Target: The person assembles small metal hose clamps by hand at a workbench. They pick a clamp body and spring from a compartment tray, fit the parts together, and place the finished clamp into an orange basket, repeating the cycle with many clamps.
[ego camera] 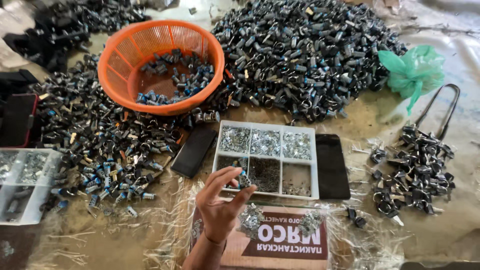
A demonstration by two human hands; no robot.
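My left hand is raised over the near edge of a white compartment tray. Its thumb and fingertips pinch a small metal piece above the tray's near-left compartment. The tray holds several heaps of tiny silver and dark metal parts. Just below the hand, a piece of cardboard carries two small piles of silver pieces. My right hand is out of sight.
An orange basket holds black-and-blue lock cylinders, and big piles of them lie behind and to the left. Two black phones flank the tray. At the right are a green bag and dark parts; another tray sits left.
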